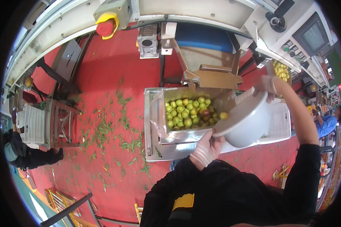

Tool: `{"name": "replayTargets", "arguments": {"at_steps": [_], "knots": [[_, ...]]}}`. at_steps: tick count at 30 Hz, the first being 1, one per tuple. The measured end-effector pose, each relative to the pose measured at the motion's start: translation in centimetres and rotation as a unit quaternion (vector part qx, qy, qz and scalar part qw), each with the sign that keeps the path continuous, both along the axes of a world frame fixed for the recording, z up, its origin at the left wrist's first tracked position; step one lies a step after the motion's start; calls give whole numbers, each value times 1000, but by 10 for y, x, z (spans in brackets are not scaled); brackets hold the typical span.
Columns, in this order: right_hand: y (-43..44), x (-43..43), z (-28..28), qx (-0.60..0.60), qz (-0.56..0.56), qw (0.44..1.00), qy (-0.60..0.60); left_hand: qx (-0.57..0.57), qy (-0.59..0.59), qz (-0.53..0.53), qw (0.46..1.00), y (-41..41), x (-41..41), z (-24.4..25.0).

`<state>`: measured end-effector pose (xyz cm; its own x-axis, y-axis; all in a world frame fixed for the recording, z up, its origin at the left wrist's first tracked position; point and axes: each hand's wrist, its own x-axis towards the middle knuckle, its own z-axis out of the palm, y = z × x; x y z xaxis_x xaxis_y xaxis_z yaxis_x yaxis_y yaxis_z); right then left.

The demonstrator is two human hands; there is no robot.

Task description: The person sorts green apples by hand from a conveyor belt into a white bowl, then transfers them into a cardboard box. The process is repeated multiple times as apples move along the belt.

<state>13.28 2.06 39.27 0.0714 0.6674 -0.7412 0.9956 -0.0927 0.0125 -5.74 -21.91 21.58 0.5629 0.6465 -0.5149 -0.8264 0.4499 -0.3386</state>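
My left hand [207, 149], in a light striped glove, grips the lower rim of a tilted white plastic basin [248, 123]. Over the basin's raised rim at the upper right is my right hand [266, 87], gloved as well. The basin's mouth leans left over a metal-sided box [182, 136] lined with clear plastic film. Many small green-yellow round fruits [184, 113] lie in the box, one of them reddish brown. A single yellow fruit [223, 115] is at the basin's lip. The rest of the basin's inside is hidden.
Under the box stands a metal table [153, 150], with a white plastic crate [284, 122] at its right. A chute with a cardboard flap [216, 79] rises behind. Leaves [102, 133] litter the red floor. Co-workers [328, 124] are at far right and far left. A red emergency-stop button [105, 27] is above.
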Motion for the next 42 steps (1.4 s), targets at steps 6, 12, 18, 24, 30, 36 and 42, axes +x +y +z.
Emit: {"name": "replayTargets", "arguments": {"at_steps": [6,12,18,24,30,36,42], "knots": [[-82,111,-69,-50,-186,974,117,308,337,-173,873,-6,6,-4],[-174,263,-172,110,244,828,493,541,791,-211,191,68,-5,61],[-184,330,-145,79,-504,715,479,463,876,115,-67,184,-2,97],[-148,453,-176,172,-548,760,305,411,836,-325,160,160,94,157],[-80,519,-300,156,-566,739,331,641,723,-232,113,204,271,130],[-46,525,-329,117,-565,742,342,693,716,-86,-25,290,422,70],[-37,530,-323,88,-577,747,318,608,741,-225,-174,303,491,32]]}}
